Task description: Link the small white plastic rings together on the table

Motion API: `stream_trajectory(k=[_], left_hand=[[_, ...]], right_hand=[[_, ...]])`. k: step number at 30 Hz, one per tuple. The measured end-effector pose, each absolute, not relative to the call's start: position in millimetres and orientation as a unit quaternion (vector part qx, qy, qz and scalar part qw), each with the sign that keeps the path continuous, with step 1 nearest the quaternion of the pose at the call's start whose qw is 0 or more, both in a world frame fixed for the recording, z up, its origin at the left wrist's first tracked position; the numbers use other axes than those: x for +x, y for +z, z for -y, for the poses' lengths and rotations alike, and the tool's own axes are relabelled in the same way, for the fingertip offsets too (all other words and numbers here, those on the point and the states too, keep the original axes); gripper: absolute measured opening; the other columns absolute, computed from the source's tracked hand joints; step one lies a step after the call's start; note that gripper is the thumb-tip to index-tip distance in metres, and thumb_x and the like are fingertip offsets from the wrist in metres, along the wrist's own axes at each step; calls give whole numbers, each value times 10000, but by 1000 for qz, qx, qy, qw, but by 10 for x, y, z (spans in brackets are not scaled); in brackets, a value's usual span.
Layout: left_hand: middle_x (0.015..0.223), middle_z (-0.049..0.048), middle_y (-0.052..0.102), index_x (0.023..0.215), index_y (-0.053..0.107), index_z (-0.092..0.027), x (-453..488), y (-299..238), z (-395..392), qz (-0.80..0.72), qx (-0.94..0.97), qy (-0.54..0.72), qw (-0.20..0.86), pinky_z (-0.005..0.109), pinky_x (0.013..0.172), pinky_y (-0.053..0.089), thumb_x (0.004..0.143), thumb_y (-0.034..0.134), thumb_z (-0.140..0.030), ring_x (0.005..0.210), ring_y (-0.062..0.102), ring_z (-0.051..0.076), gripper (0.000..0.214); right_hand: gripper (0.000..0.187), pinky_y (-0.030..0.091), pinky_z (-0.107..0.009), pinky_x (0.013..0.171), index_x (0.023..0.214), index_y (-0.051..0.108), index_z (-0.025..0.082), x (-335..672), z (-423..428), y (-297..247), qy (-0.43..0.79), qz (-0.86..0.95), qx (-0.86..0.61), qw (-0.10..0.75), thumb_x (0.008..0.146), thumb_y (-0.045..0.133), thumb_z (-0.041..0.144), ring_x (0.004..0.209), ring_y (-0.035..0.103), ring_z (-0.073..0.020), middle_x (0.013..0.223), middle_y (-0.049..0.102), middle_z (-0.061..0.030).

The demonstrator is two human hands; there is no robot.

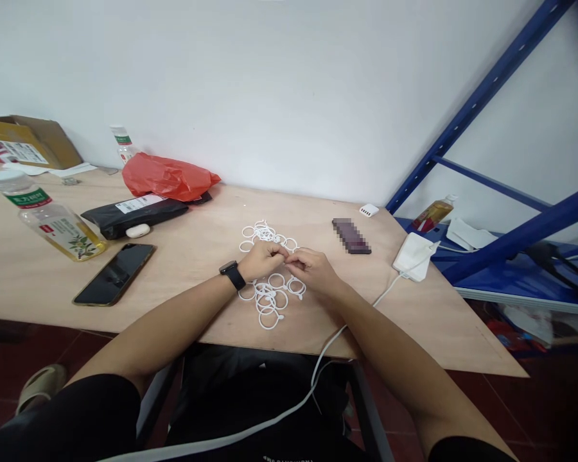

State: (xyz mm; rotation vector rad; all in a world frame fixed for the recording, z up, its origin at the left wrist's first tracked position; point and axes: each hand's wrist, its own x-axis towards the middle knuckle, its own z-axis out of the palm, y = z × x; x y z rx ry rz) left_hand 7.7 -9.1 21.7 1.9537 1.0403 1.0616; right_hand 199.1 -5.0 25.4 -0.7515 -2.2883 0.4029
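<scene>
My left hand, with a black watch on its wrist, is closed in a pinch over the table. Its fingertips meet those of my right hand, which is pinched too. Whatever the fingers hold is hidden or too small to make out. Just beyond the hands lies a heap of white plastic rings with small eyelets, like curtain rings. A second group of white rings is spread on the near side, between my forearms. One ring shows right behind the touching fingertips.
Left on the wooden table are a phone, a bottle, a black package and a red bag. At right lie a pixelated dark object and a white charger; its cable crosses under my right forearm. A blue rack stands beside.
</scene>
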Motion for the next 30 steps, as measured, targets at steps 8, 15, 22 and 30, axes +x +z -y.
stream_trajectory(k=[8,15,22,30], left_hand=[[990,73,685,1139,665,-161,20,270,119,-402,797,408,191,282,748,478,843,573,-212,718,579,131,314],[1061,72,681,1055,704,-216,110,204,185,-279,896,267,220,324,943,441,801,664,-254,1026,607,209,260],[854,34,667,786,678,-176,110,176,175,-332,889,230,217,273,790,446,742,620,-132,812,601,166,85],[789,7,662,883,632,-171,90,243,167,-418,808,343,234,249,666,437,880,545,-254,695,581,132,120]], right_hand=[[129,492,-309,758,956,704,242,2163,-111,257,52,849,-388,354,902,590,267,852,628,-185,1023,663,-69],[111,483,-306,743,918,711,223,2152,-117,292,103,846,-401,337,856,618,224,811,624,-176,934,687,-45],[105,456,-295,702,895,712,206,2097,-69,287,120,860,-392,304,865,614,228,755,613,-163,887,704,-43],[191,454,-276,698,905,717,210,2134,-80,301,164,856,-363,330,927,566,325,753,634,-160,831,716,-31]])
